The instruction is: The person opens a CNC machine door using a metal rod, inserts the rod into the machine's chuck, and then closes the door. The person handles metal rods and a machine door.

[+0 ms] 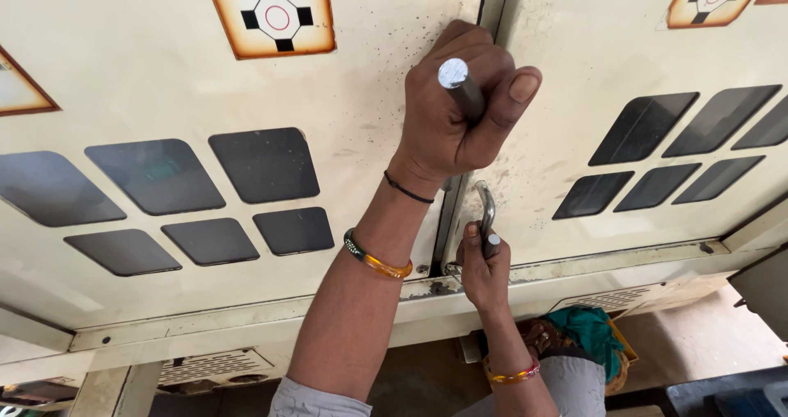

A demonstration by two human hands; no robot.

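A cream metal cabinet with two doors fills the view, its left door (pixel 164 80) and right door (pixel 591 64) meeting at a dark seam. My left hand (pixel 460 113) is closed around a chrome bar handle (pixel 454 74) by the seam; the handle's round end sticks out above my fingers. Lower down, my right hand (pixel 484 273) grips the bottom of a curved chrome handle (pixel 487 208) on the right door. A small metal piece, perhaps a key (pixel 452 268), shows beside this hand's fingers. Both wrists wear orange bangles.
Both doors carry dark slanted tiles (pixel 263 164) and orange-bordered square emblems (pixel 271 13). The cabinet's base rail (pixel 246 318) has vent grilles (pixel 215 366) under it. On the floor below lies a teal cloth (pixel 593 335) in a basket. A dark object (pixel 763 290) stands at the right edge.
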